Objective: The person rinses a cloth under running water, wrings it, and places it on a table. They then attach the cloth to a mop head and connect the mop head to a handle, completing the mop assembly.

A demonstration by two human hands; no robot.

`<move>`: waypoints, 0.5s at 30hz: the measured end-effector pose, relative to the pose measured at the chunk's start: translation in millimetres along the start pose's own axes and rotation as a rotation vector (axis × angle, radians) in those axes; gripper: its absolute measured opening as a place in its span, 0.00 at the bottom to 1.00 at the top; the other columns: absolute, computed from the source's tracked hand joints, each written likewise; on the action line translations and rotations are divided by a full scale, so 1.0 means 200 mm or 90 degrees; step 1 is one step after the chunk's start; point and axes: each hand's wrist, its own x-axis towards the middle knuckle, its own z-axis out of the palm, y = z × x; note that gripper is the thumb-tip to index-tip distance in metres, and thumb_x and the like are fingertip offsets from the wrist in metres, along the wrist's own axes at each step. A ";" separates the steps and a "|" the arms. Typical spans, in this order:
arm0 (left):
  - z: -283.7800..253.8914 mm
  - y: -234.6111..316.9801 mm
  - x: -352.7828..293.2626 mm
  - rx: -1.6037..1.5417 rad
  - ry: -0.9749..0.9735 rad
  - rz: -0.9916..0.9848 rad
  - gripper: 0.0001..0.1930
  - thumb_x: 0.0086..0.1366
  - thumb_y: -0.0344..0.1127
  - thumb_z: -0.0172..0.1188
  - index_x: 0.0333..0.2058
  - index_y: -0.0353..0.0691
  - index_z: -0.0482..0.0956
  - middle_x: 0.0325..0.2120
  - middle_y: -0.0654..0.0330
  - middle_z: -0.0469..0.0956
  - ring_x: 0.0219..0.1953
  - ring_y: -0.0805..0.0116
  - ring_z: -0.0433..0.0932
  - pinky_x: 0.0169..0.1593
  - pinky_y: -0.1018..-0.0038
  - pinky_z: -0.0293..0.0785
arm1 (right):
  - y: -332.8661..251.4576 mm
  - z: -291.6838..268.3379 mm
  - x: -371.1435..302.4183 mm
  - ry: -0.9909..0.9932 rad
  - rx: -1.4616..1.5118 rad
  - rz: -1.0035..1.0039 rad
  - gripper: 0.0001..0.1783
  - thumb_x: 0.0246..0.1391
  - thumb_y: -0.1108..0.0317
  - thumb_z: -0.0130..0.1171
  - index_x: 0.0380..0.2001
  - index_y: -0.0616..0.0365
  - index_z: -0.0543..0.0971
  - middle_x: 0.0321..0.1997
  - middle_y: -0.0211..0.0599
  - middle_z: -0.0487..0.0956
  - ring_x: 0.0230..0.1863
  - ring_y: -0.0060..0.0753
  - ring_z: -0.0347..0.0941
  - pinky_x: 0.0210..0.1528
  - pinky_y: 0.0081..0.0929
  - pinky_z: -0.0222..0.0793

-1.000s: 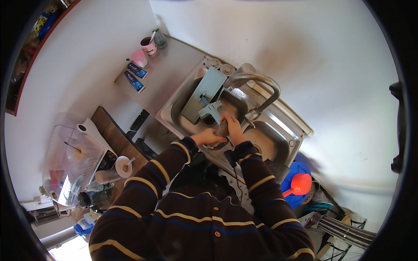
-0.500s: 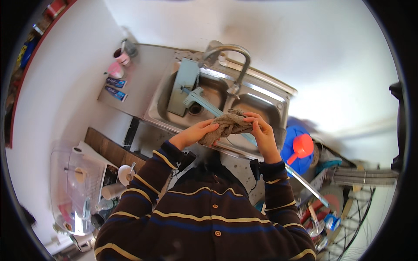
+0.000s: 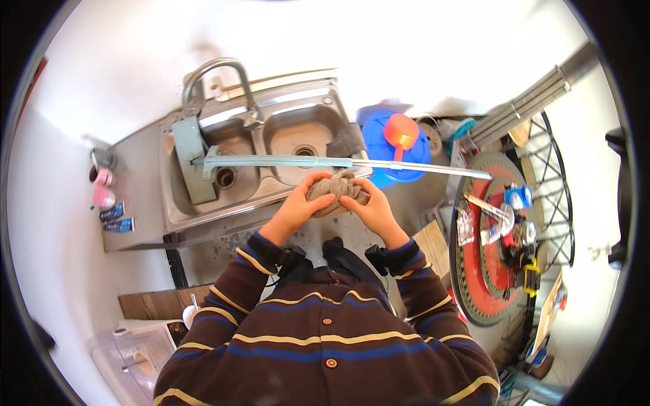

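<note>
Here, one cloth (image 3: 333, 190) (two hands (image 3: 292, 210)).

Through the rig, far from the room, I am seeing a dark brown top (image 3: 284, 369), with cream and blue stripes crossing its chest and sleeves (image 3: 233, 292). Round orange-brown buttons (image 3: 331, 363) are lining the front. Dark navy cuffs (image 3: 263, 247) are circling the wrists, black boxy devices (image 3: 291, 260) are sitting beside them, a thin dark cable (image 3: 275, 279) is trailing, and black trousers (image 3: 355, 264) are showing below.
</note>
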 end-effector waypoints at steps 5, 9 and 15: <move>0.18 -0.16 0.11 -0.002 0.015 -0.276 0.19 0.69 0.38 0.53 0.57 0.43 0.68 0.49 0.66 0.73 0.50 0.75 0.73 0.50 0.71 0.74 | 0.02 -0.27 -0.24 0.209 0.120 -0.050 0.14 0.54 0.71 0.65 0.39 0.57 0.69 0.35 0.25 0.72 0.37 0.17 0.66 0.41 0.19 0.66; 0.42 -0.41 0.24 0.084 0.044 -0.270 0.17 0.67 0.40 0.52 0.53 0.43 0.73 0.44 0.66 0.74 0.47 0.73 0.74 0.47 0.71 0.73 | 0.05 -0.56 -0.49 0.273 0.152 -0.106 0.13 0.54 0.76 0.63 0.38 0.56 0.69 0.44 0.27 0.70 0.42 0.17 0.64 0.43 0.18 0.65; 0.98 -0.64 0.38 0.647 0.037 -0.010 0.22 0.64 0.52 0.54 0.48 0.43 0.79 0.47 0.43 0.69 0.52 0.47 0.65 0.57 0.58 0.62 | 0.31 -1.07 -0.93 0.383 0.144 -0.095 0.15 0.52 0.80 0.62 0.37 0.55 0.68 0.47 0.32 0.71 0.47 0.19 0.66 0.47 0.18 0.65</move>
